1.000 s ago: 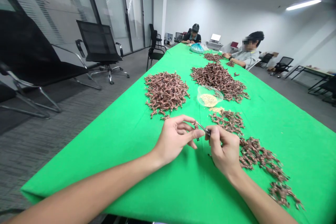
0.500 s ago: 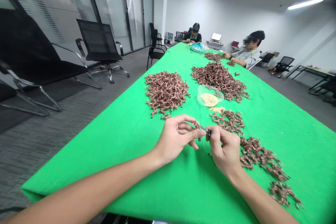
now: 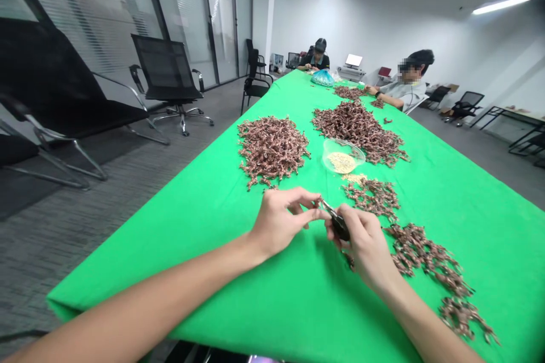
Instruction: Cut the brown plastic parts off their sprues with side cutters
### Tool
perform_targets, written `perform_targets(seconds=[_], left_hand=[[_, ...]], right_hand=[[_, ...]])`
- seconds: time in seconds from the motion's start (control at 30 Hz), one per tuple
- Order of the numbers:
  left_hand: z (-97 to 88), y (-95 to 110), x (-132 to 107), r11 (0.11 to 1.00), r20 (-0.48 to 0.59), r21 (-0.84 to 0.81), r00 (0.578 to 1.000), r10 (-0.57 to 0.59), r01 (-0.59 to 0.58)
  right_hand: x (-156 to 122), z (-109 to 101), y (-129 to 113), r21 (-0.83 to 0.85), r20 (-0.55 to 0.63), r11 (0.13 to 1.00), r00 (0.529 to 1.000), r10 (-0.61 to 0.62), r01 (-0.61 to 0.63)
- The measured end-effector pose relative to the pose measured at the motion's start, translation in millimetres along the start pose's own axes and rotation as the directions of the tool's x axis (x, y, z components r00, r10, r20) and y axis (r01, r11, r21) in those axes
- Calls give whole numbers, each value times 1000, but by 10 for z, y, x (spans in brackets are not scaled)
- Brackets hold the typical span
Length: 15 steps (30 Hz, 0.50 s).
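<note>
Over the green cloth, my left hand (image 3: 283, 221) is closed in a pinch at its fingertips, with a small brown piece (image 3: 318, 201) just showing there, largely hidden. My right hand (image 3: 367, 238) is wrapped round a small black-handled metal tool (image 3: 339, 226). The tool's narrow metal tip points up and left, reaching my left fingertips; whether it touches the piece I cannot tell. Beyond my left hand lies a pile of small brown figure-like pieces (image 3: 273, 147). Scattered brown pieces (image 3: 421, 252) lie beside and beyond my right hand.
A clear plastic bowl (image 3: 360, 157) holds pale yellow bits, with more spilled beside it. Behind it spreads a larger brown pile (image 3: 360, 130). Two people sit at the far end and right side, near a blue bag (image 3: 322, 77). Black chairs (image 3: 166, 71) stand left of the table.
My right hand has turned and lowered slightly, so more of the tool's black handle shows. My left fingers have drawn closer together at the tip. The view has shifted slightly.
</note>
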<state>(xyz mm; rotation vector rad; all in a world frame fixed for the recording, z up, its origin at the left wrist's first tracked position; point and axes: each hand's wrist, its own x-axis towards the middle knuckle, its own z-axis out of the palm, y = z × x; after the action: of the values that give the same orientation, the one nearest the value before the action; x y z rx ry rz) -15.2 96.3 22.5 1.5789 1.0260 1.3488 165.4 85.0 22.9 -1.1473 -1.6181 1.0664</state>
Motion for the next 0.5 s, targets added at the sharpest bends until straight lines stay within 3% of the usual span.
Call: perform_targets(seconds=[0.1, 0.23, 0.3, 0.5], left_hand=[[32, 26, 37, 933, 73, -287, 976, -203, 216], [42, 51, 54, 828, 158, -450, 943, -294, 334], [39, 61, 52, 795, 206, -477, 927, -313, 374], [30, 80, 50, 699, 304, -550, 889, -343, 457]], right_hand=[[45, -75, 30, -268, -134, 939, 957, -256, 214], [89, -147, 75, -552, -129, 717, 806, -578, 426], [102, -154, 82, -596, -96, 653, 765, -636, 468], [123, -147, 92, -624, -47, 584, 721, -691, 519]])
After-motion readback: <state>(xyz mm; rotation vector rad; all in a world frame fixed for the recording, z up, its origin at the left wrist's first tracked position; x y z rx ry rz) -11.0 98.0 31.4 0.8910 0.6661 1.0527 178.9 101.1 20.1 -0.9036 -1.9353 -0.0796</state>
